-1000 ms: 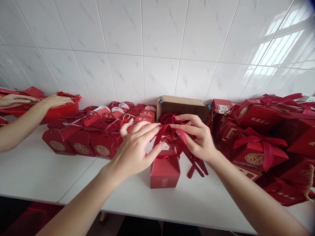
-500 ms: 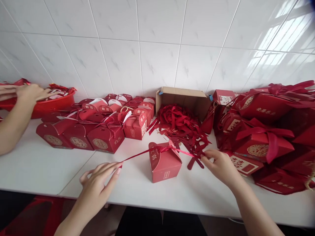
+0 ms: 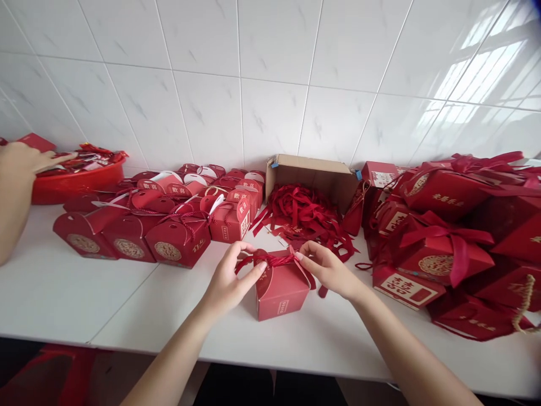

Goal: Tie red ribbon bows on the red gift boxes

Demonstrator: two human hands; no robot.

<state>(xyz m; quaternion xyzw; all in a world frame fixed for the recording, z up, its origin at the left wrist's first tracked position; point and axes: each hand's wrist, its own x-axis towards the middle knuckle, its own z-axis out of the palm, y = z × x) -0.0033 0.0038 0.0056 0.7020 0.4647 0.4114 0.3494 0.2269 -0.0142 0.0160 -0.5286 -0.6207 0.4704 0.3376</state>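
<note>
A small red gift box (image 3: 282, 299) stands upright on the white table in front of me, its curved top flaps folded together. Dark red ribbon (image 3: 281, 260) is tied across its top. My left hand (image 3: 234, 276) is at the box's upper left corner, thumb pressed on the ribbon and fingers behind the flap. At the upper right corner, my right hand (image 3: 327, 269) pinches the ribbon beside the flap edge. Loose ribbon ends hang down on both sides, partly hidden by my fingers.
An open cardboard box (image 3: 315, 164) spills red ribbons (image 3: 302, 208) behind. Filled red boxes (image 3: 177, 242) stand in rows at left; ribbon-tied boxes (image 3: 448, 259) are piled at right. At far left, another person's hand (image 3: 21, 158) is over a red basin (image 3: 80, 183) of wrapped sweets.
Both my hands have moved inward from the outstretched ribbon ends to the top of the gift box. The ribbon is no longer pulled taut sideways. The other person's hand has shifted left.
</note>
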